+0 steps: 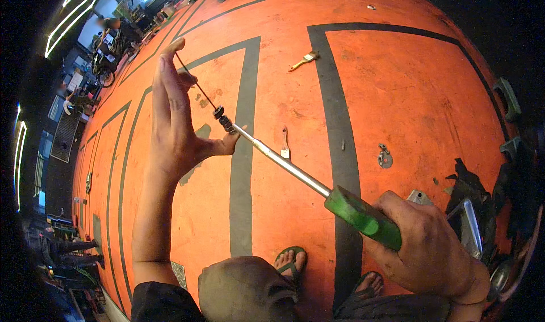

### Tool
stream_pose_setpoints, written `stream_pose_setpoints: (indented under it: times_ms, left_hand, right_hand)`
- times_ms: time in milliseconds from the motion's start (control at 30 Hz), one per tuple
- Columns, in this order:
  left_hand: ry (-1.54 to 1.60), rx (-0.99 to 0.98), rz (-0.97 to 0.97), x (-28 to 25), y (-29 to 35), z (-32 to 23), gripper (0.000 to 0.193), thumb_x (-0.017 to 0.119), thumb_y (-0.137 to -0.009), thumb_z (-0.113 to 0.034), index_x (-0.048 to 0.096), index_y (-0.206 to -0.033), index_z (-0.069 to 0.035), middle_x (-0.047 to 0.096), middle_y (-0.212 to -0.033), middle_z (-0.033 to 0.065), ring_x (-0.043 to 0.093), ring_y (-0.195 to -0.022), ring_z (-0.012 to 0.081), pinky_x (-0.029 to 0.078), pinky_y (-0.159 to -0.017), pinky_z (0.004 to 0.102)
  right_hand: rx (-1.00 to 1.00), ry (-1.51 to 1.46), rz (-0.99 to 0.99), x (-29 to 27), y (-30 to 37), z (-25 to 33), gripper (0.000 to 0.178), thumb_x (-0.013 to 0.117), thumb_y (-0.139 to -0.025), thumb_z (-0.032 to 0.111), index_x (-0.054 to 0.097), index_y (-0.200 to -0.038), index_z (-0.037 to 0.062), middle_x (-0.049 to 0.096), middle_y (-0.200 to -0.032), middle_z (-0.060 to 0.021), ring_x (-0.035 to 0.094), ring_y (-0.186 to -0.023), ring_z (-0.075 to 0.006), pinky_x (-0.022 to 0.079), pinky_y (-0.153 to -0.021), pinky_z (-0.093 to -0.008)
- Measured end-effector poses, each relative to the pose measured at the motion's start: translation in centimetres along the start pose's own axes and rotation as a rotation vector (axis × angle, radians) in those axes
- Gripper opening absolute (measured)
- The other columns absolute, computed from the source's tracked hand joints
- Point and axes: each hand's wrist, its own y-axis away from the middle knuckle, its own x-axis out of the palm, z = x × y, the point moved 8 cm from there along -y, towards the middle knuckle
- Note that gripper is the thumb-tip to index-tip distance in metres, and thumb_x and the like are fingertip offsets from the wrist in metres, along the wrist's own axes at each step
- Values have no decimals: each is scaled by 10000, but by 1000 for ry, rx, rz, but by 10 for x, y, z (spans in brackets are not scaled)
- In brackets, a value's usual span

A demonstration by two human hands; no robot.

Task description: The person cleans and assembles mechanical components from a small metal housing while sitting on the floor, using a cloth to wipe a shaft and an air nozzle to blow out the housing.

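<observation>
My right hand (423,245) is wrapped round the green handle (366,219) of a long tool with a bright steel shaft (292,171). The shaft slants up and left across the view. At its far end sits a black ribbed fitting (223,119), and a thin dark rod (197,83) runs on from there. My left hand (179,118) is raised with fingers and thumb stretched wide. Its thumb lies by the black fitting, and the fingertips are close to the rod's tip. Whether they touch the tool I cannot tell.
Two paintbrushes, one farther off (304,61) and one nearer (285,144), lie on the orange floor (392,95) with dark painted lines. A small metal part (385,155) is to the right. Beside my right hand are a metal piece (470,225) and dark cloth (471,180). Motorcycles (106,75) stand far left.
</observation>
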Motion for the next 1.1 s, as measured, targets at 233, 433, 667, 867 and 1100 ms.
stream_pose_setpoints:
  times_ms: [233,433,667,867,1100]
  left_hand:
    - [9,15,10,2,9,4,1364,929,-498,-307,91,-1533,-15,336,-1452,303,538,-976,331,530,-787,394]
    - [15,-5,-21,2,9,3,1426,949,-342,-277,166,-1500,6,391,-1426,192,543,-897,272,478,-762,359]
    - [10,-68,6,5,12,7,1426,946,-307,-287,192,-1470,46,376,-1438,155,531,-925,270,471,-796,366]
    - [-31,33,-14,4,18,7,1464,953,-390,-304,83,-1510,58,367,-1459,225,544,-897,285,492,-751,374]
    - [-1,36,34,2,17,7,1386,923,-475,-288,80,-1535,8,351,-1462,280,545,-922,319,515,-762,386]
  right_hand:
    - [-30,-3,5,3,-3,0,170,682,-846,114,551,-889,16,587,-683,-172,632,-659,-394,475,-576,-449]
    - [-22,-4,6,6,-5,-2,162,682,-841,117,566,-899,21,584,-669,-170,635,-647,-388,475,-567,-448]
    - [-24,39,-5,4,-4,-3,143,688,-836,121,581,-864,30,564,-618,-164,631,-599,-373,469,-528,-435]
    - [-41,16,34,9,-7,-3,144,687,-835,115,576,-845,24,570,-622,-169,633,-594,-366,466,-521,-429]
    - [0,20,61,12,-8,-7,156,690,-837,125,576,-846,20,577,-629,-172,639,-617,-373,470,-532,-427]
